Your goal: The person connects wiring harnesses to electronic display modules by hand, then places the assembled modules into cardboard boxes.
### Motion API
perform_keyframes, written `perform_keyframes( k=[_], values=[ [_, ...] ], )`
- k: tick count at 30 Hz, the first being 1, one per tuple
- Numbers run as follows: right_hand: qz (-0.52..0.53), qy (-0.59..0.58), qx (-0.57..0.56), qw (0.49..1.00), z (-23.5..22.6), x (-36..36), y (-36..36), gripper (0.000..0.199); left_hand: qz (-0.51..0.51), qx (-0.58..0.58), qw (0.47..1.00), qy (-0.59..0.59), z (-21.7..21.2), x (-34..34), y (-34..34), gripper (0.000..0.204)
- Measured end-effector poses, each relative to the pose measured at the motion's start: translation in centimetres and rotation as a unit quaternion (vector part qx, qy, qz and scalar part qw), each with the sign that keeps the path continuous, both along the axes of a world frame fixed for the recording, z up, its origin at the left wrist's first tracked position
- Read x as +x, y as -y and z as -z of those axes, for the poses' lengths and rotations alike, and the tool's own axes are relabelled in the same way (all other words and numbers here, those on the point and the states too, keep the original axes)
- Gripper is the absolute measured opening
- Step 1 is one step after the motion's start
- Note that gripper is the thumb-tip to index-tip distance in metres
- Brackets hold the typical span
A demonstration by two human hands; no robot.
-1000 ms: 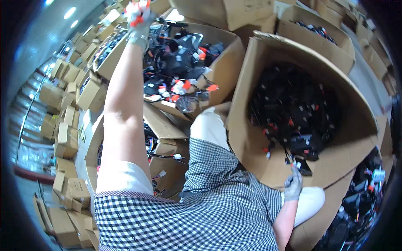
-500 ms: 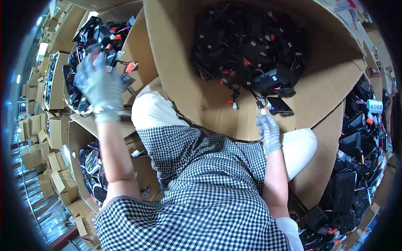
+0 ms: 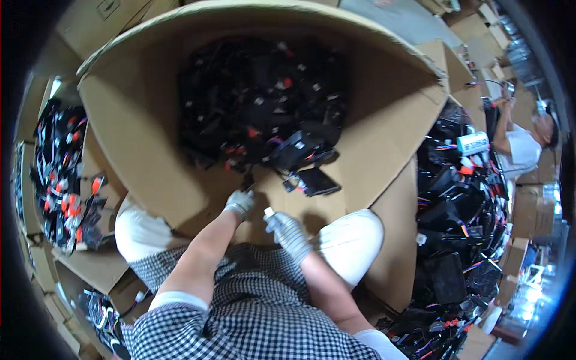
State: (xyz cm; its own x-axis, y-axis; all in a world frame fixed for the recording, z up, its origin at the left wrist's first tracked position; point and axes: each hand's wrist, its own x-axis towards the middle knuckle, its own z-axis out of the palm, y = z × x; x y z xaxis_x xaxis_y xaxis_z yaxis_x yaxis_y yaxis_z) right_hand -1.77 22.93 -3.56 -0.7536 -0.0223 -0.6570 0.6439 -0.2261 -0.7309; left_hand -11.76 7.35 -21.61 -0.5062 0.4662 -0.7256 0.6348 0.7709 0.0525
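Observation:
In a grey-white glove, my left hand [image 3: 241, 203] is at the near edge of the pile in the large carton, its fingers closed on a dark cable [image 3: 248, 182]. Blur hides the cable's end. My right hand [image 3: 289, 233], in a striped grey glove, is just to the right, closed around a small white-tipped object [image 3: 269, 212]; the fingers cover most of it. Black boxy electronic units [image 3: 264, 102] with wires and red and white connectors fill the back of the carton. One flat black unit [image 3: 318, 182] lies in front of them.
The large open carton [image 3: 384, 156] stands between my knees. More black wired units [image 3: 447, 222] are heaped at right, with a white-and-teal cylinder [image 3: 473, 144] on top. At left, another box holds units with red connectors [image 3: 71, 207]. A co-worker [image 3: 521, 144] is at far right.
My left hand has come from the left-hand box to the large carton, beside my right hand. The view has swung right, bringing the co-worker in. The white-tipped object remains in my right hand.

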Motion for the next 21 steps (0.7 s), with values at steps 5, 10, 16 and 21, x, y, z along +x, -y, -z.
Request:
perform_keyframes(
  k=[5,10,16,21],
  values=[
    [0.019,-0.092,0.106,0.99,0.7,0.2,0.2,0.025,-0.125,0.137,0.982,0.028,-10.8,-0.6,0.6,0.034],
    [-0.02,-0.21,0.152,0.966,-1.4,0.0,-1.3,0.026,-0.288,0.444,0.832,0.167,-20.0,1.8,1.3,0.03],
    [-0.275,-0.311,0.347,0.841,-5.5,1.8,-0.6,0.026,-0.48,0.51,0.657,0.278,-22.7,9.0,3.5,0.03],
    [-0.451,-0.266,0.358,0.773,-7.5,2.8,0.3,0.029,-0.466,0.469,0.718,0.219,-21.5,12.2,4.9,0.029]
  ],
)
